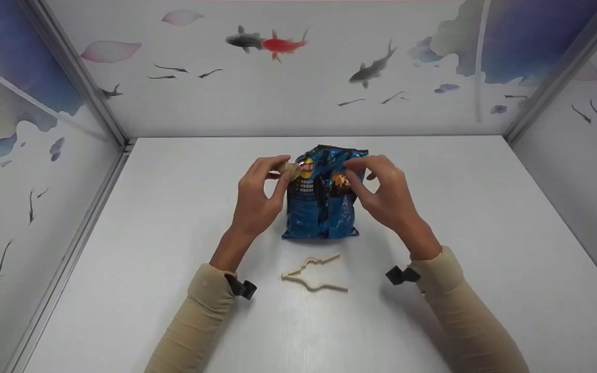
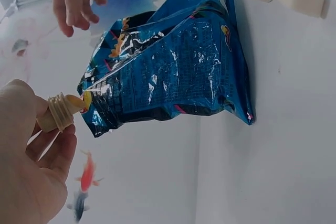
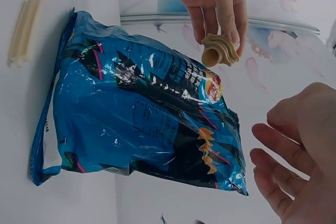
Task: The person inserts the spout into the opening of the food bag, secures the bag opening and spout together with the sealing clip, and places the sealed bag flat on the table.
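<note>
A blue crisp bag (image 1: pixel 303 215) stands upright on the white table, its top crumpled. At its upper left, my left hand (image 1: pixel 259 194) pinches a small beige ringed spout-like piece (image 2: pixel 62 113) between thumb and fingers. The right wrist view shows this piece (image 3: pixel 223 51) with a round hollow end and a ridged collar. My right hand (image 1: pixel 387 194) is at the bag's upper right, fingers loosely bent. In the right wrist view, a gap separates these fingers (image 3: pixel 278 145) from the bag. Nearer the person, a beige hinged bag clip (image 1: pixel 332 287) lies spread on the table.
White panels (image 1: pixel 298 103) with painted fish and leaves enclose the table at the back and sides. Grey metal rails (image 1: pixel 91 88) run along the corners. A black wrist mount (image 1: pixel 241 287) sits at each sleeve cuff.
</note>
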A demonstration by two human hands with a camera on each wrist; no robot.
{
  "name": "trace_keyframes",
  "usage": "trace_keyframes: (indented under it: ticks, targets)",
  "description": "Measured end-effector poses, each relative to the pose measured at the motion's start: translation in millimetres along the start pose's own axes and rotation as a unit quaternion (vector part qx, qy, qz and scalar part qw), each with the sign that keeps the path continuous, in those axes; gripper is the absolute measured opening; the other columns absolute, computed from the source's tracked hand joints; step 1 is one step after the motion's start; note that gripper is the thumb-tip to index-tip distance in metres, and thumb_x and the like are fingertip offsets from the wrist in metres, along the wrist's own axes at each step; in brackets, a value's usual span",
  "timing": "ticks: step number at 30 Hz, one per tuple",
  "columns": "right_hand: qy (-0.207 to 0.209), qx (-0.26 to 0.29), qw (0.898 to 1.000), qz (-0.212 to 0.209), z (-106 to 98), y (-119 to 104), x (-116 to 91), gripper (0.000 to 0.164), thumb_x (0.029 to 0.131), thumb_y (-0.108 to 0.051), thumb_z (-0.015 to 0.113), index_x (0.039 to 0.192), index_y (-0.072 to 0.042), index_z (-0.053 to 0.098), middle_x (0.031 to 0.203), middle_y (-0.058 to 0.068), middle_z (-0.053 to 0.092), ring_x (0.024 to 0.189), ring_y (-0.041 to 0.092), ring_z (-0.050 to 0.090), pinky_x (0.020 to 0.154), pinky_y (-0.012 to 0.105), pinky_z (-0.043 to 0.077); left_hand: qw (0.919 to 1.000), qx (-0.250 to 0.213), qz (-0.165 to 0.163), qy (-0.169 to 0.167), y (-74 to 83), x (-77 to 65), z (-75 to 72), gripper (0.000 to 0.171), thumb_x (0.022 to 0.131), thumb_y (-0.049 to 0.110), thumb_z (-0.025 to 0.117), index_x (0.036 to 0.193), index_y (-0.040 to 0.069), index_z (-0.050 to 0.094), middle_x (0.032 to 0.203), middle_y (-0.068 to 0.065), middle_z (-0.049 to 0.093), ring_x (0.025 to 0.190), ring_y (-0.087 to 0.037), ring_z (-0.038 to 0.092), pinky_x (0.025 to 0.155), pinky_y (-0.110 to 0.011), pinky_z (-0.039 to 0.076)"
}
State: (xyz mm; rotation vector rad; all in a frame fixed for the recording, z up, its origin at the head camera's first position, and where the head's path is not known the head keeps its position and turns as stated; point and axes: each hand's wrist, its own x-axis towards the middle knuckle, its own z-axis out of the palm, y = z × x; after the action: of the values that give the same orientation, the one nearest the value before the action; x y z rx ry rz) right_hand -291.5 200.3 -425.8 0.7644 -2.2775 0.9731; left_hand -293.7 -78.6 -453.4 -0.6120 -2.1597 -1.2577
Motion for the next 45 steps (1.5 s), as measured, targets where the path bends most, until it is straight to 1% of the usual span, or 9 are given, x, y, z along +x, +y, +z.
trace_keyframes:
  ticks: [6, 12, 15, 19, 24, 28, 32, 39, 45]
  targets:
    - [0.023, 0.006, 1.0, 0.008, 5, 6, 9, 0.025, 0.105, -0.016, 0.072, 0.129, -0.009, 0.075, 0.127, 0.009, 0.075, 0.121, 0.028, 0.063, 0.104, 0.049, 0.051, 0.9999, -0.003, -0.01, 0.011, -1.0, 3.7, 2.4, 0.034, 0.111, 0.026, 0.065, 0.14, 0.009, 0.068, 0.127, -0.006, 0.07, 0.119, -0.011, 0.067, 0.102, -0.028, 0.061]
    - [0.038, -0.011, 0.999, 0.022, 10, 20, 16, 0.032, 0.106, -0.02, 0.07, 0.137, -0.01, 0.072, 0.145, 0.011, 0.066, 0.138, 0.031, 0.053, 0.121, 0.058, 0.037, 0.9998, -0.008, -0.016, 0.013, -2.0, 5.4, 2.6, 0.034, 0.111, 0.025, 0.065, 0.14, 0.01, 0.068, 0.127, -0.006, 0.07, 0.119, -0.011, 0.067, 0.101, -0.026, 0.06]
    - [0.025, -0.015, 0.999, 0.037, 12, 29, 15, 0.04, 0.107, -0.023, 0.07, 0.146, -0.011, 0.067, 0.153, 0.011, 0.062, 0.146, 0.031, 0.048, 0.125, 0.063, 0.031, 0.9997, -0.01, -0.015, 0.015, -2.8, 6.1, 1.9, 0.034, 0.111, 0.026, 0.065, 0.14, 0.01, 0.068, 0.126, -0.006, 0.07, 0.119, -0.011, 0.068, 0.1, -0.026, 0.061]
    - [-0.005, 0.007, 0.999, 0.053, 12, 35, 13, 0.046, 0.108, -0.025, 0.069, 0.152, -0.013, 0.062, 0.154, 0.008, 0.062, 0.148, 0.03, 0.047, 0.126, 0.063, 0.029, 0.9996, -0.015, -0.013, 0.022, -4.1, 7.2, 1.0, 0.034, 0.11, 0.026, 0.066, 0.14, 0.011, 0.068, 0.126, -0.006, 0.07, 0.119, -0.012, 0.068, 0.099, -0.029, 0.061]
    - [-0.016, 0.055, 0.996, 0.065, 11, 34, 13, 0.044, 0.109, -0.023, 0.066, 0.152, -0.014, 0.061, 0.146, 0.009, 0.066, 0.14, 0.026, 0.055, 0.125, 0.053, 0.04, 0.9993, -0.022, -0.015, 0.026, -4.1, 8.1, 0.4, 0.034, 0.11, 0.025, 0.066, 0.141, 0.011, 0.068, 0.127, -0.007, 0.071, 0.12, -0.014, 0.069, 0.099, -0.031, 0.062]
    - [-0.008, 0.089, 0.993, 0.078, 10, 32, 14, 0.039, 0.111, -0.019, 0.063, 0.149, -0.015, 0.064, 0.135, 0.01, 0.068, 0.127, 0.019, 0.061, 0.117, 0.038, 0.049, 0.9986, -0.038, -0.023, 0.029, -4.3, 8.2, 0.8, 0.034, 0.11, 0.025, 0.067, 0.141, 0.01, 0.068, 0.128, -0.006, 0.071, 0.121, -0.013, 0.069, 0.1, -0.031, 0.061]
    - [-0.005, 0.11, 0.991, 0.078, 8, 29, 14, 0.036, 0.111, -0.013, 0.061, 0.146, -0.016, 0.066, 0.12, 0.008, 0.068, 0.111, 0.015, 0.06, 0.106, 0.025, 0.05, 0.9968, -0.067, -0.026, 0.035, -3.6, 8.5, 0.9, 0.035, 0.109, 0.023, 0.068, 0.141, 0.009, 0.068, 0.128, -0.006, 0.072, 0.121, -0.013, 0.07, 0.101, -0.032, 0.061]
    - [-0.006, 0.131, 0.989, 0.071, 5, 23, 13, 0.038, 0.108, -0.007, 0.061, 0.144, -0.016, 0.068, 0.112, 0.007, 0.069, 0.102, 0.015, 0.058, 0.098, 0.023, 0.049, 0.9934, -0.108, -0.039, 0.007, -0.6, 7.6, 1.2, 0.038, 0.107, 0.022, 0.072, 0.142, 0.009, 0.068, 0.124, -0.005, 0.073, 0.118, -0.013, 0.072, 0.105, -0.031, 0.06]
    - [-0.001, 0.149, 0.985, 0.081, 2, 18, 13, 0.04, 0.105, -0.001, 0.061, 0.142, -0.014, 0.07, 0.105, 0.006, 0.068, 0.097, 0.016, 0.058, 0.091, 0.023, 0.049, 0.9909, -0.114, -0.068, -0.025, 0.3, 4.9, 4.3, 0.033, 0.108, 0.028, 0.071, 0.137, 0.012, 0.071, 0.131, -0.001, 0.072, 0.123, -0.01, 0.069, 0.11, -0.03, 0.057]
